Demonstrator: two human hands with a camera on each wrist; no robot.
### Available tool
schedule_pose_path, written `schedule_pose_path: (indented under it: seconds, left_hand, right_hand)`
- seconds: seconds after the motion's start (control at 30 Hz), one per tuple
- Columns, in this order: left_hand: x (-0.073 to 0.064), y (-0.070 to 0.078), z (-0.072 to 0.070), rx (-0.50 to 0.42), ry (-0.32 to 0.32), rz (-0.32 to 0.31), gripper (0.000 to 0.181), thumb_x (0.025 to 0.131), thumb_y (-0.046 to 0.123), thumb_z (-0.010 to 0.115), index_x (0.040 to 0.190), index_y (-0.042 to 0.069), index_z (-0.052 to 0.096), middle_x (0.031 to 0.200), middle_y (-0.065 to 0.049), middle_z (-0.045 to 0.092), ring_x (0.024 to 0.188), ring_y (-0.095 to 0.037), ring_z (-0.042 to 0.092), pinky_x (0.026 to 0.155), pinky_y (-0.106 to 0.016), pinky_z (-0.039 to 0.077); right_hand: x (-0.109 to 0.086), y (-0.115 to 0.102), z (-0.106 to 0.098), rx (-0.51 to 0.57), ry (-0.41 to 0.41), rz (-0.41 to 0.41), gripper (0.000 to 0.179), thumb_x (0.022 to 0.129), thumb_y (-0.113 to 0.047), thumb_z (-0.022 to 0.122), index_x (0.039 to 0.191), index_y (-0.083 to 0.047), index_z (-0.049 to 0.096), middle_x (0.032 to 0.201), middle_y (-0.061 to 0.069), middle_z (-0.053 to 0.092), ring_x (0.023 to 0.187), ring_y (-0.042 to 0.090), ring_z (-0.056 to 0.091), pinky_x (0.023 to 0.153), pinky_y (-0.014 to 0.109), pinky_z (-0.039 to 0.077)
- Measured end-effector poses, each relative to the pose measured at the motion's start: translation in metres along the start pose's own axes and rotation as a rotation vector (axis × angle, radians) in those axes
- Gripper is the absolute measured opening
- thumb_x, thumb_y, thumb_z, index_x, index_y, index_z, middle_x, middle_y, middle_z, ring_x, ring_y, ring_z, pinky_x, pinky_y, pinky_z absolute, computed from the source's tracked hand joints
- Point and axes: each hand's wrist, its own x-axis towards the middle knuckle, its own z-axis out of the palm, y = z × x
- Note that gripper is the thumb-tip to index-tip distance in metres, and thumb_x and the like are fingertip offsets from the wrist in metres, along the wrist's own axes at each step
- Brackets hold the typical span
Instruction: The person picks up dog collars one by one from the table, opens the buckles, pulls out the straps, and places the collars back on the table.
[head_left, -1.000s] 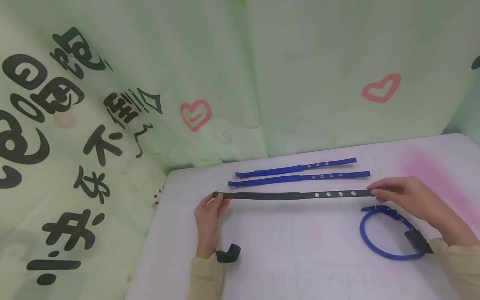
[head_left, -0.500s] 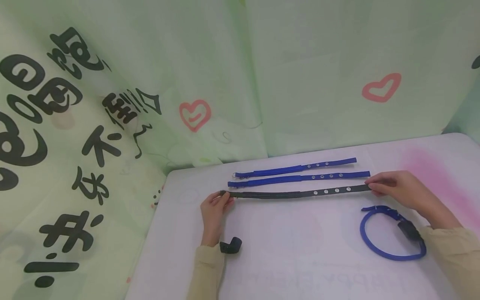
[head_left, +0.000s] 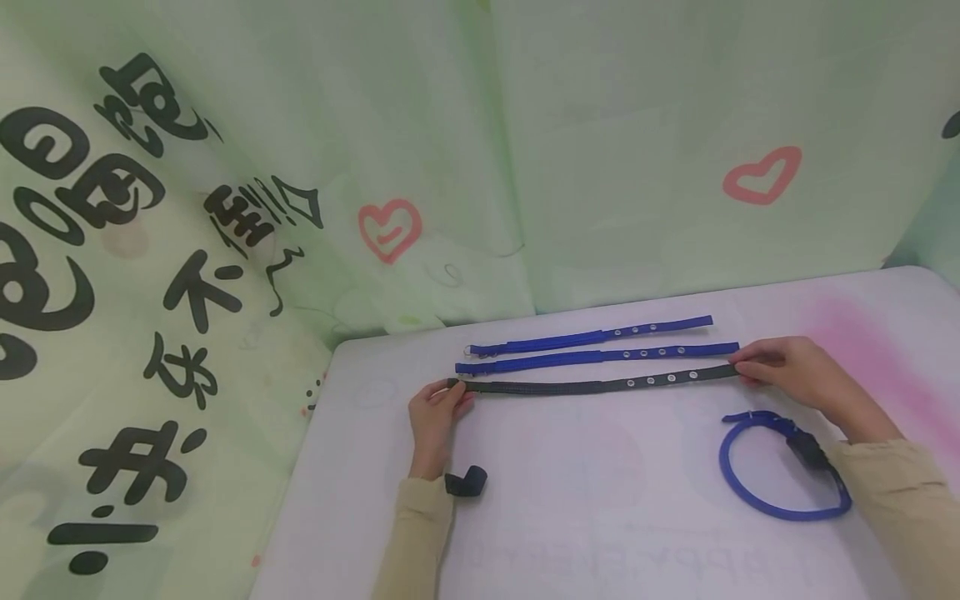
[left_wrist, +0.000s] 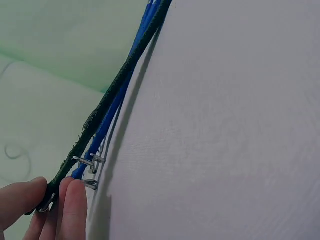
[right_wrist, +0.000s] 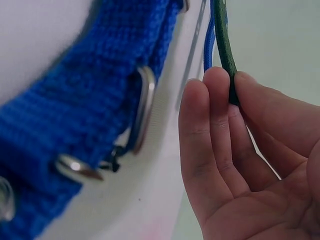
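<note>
A dark green collar [head_left: 555,388] with metal eyelets stretches nearly level between both hands. My left hand [head_left: 435,417] pinches its buckle end; in the left wrist view, thumb and fingertips grip the collar [left_wrist: 120,82] near its metal hardware. My right hand [head_left: 798,371] pinches the opposite, plain end, seen between thumb and fingers in the right wrist view, where the strap [right_wrist: 226,45] rises from the fingertips. Just behind it lie two straight blue collars, a farther one [head_left: 555,342] and a nearer one [head_left: 543,363], roughly parallel to it.
A blue collar fastened into a loop [head_left: 780,511] lies near the right forearm; its webbing [right_wrist: 100,95] fills the left of the right wrist view. The white table [head_left: 585,500] meets a pale green curtain [head_left: 615,167] at the back.
Both hands have moved the dark green collar back toward the blue collars. The left hand has shifted rightward and away; the right hand has risen slightly in view. The blue collars stay put.
</note>
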Motion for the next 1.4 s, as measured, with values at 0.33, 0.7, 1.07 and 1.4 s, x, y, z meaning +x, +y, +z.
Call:
schedule_pose_path:
  seconds: [0.33, 0.7, 1.07, 1.4]
  left_hand:
    - [-0.001, -0.001, 0.0, 0.044, -0.002, -0.037, 0.035, 0.091, 0.0, 0.069, 0.121, -0.011, 0.057, 0.104, -0.024, 0.069, 0.081, -0.018, 0.073, 0.082, -0.032, 0.06]
    - [-0.005, 0.002, -0.01, 0.173, 0.036, -0.005, 0.034, 0.09, 0.008, 0.073, 0.121, -0.004, 0.063, 0.113, -0.021, 0.068, 0.089, -0.022, 0.071, 0.08, -0.031, 0.061]
    - [-0.021, 0.018, -0.002, 0.299, 0.095, 0.061, 0.03, 0.088, 0.011, 0.075, 0.115, 0.001, 0.069, 0.117, -0.016, 0.068, 0.091, -0.031, 0.072, 0.079, -0.034, 0.06]
    - [-0.031, 0.023, 0.008, 0.31, 0.133, 0.125, 0.03, 0.087, 0.008, 0.073, 0.115, -0.003, 0.068, 0.116, -0.017, 0.069, 0.084, -0.026, 0.072, 0.076, -0.031, 0.061]
  right_hand:
    - [0.002, 0.003, 0.001, 0.025, 0.012, 0.005, 0.028, 0.096, -0.013, 0.065, 0.113, 0.01, 0.066, 0.085, 0.008, 0.074, 0.072, 0.001, 0.058, 0.065, 0.014, 0.045]
    - [-0.005, -0.003, -0.004, -0.075, 0.063, 0.01, 0.032, 0.095, -0.018, 0.066, 0.115, 0.007, 0.066, 0.098, 0.023, 0.072, 0.083, 0.03, 0.066, 0.073, 0.039, 0.051]
    - [-0.015, -0.008, -0.006, -0.085, 0.146, -0.054, 0.029, 0.095, -0.02, 0.066, 0.113, 0.004, 0.068, 0.1, 0.022, 0.073, 0.102, 0.05, 0.061, 0.077, 0.052, 0.049]
    - [-0.028, -0.017, -0.007, -0.083, 0.136, -0.062, 0.034, 0.094, -0.019, 0.069, 0.118, 0.005, 0.065, 0.105, 0.025, 0.07, 0.102, 0.05, 0.061, 0.081, 0.061, 0.053]
